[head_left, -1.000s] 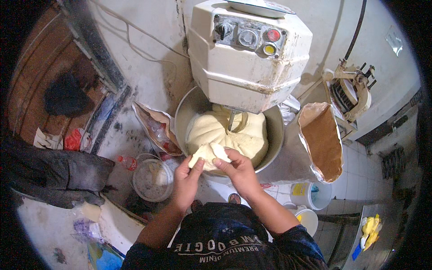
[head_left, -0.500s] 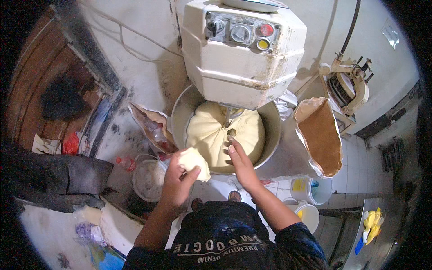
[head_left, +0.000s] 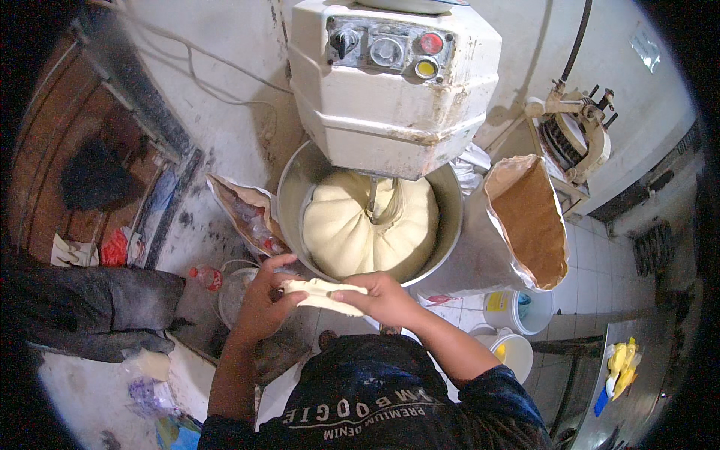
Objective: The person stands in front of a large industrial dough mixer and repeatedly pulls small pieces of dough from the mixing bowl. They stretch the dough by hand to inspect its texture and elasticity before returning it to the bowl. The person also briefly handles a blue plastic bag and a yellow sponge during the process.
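Note:
A flattened piece of pale dough point(head_left: 324, 294) is stretched between my two hands, in front of the mixer bowl. My left hand point(head_left: 264, 304) pinches its left end, with the forefinger raised. The thumb of my right hand point(head_left: 388, 298) lies on top of its right end and the fingers are beneath, partly hidden. Just beyond, a large creased mass of dough point(head_left: 360, 244) fills much of the metal mixing bowl point(head_left: 291, 191). A metal hook point(head_left: 373, 193) reaches down into the middle of that dough from the white mixer head point(head_left: 397, 105).
Open paper sacks stand on both sides of the bowl, a smaller one point(head_left: 244, 214) left and a larger one point(head_left: 517, 225) right. White buckets point(head_left: 525, 311) sit at lower right near a metal table point(head_left: 637, 375). A red-labelled bottle point(head_left: 205, 277) lies at left.
My right hand has come down from over the bowl and taken hold of the dough piece, which is now stretched wider. The big dough in the bowl has turned and its folds look different.

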A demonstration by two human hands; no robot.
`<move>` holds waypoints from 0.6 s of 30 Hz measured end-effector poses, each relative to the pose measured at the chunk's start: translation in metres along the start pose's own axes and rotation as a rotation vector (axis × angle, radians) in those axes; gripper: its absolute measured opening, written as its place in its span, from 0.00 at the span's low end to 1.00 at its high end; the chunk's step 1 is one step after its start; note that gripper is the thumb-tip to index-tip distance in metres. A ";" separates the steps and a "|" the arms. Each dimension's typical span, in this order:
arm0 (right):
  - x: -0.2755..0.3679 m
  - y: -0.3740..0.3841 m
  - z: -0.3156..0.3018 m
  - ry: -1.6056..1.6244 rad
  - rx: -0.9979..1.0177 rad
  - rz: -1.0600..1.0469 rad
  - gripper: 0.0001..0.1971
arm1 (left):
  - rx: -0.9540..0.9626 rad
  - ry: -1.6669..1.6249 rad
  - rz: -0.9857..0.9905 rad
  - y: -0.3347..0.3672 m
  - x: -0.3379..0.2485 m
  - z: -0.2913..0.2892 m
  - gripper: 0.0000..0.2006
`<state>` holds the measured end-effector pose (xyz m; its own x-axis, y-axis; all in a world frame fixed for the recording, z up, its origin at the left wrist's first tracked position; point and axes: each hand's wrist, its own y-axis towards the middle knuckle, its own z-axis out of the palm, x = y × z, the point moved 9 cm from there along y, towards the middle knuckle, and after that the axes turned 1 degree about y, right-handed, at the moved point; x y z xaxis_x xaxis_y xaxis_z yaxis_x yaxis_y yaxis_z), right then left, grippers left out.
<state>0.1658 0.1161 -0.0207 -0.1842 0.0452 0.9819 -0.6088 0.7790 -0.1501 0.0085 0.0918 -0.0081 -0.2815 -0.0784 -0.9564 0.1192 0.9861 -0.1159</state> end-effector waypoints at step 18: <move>-0.031 0.002 -0.027 0.660 -0.289 0.070 0.15 | -0.412 -0.789 -0.017 0.013 -0.002 0.031 0.16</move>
<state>0.1910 0.1328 -0.0483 0.3450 0.3982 0.8500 -0.3676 0.8905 -0.2680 0.0398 0.1002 -0.0160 0.4756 -0.0218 -0.8794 -0.2735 0.9465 -0.1714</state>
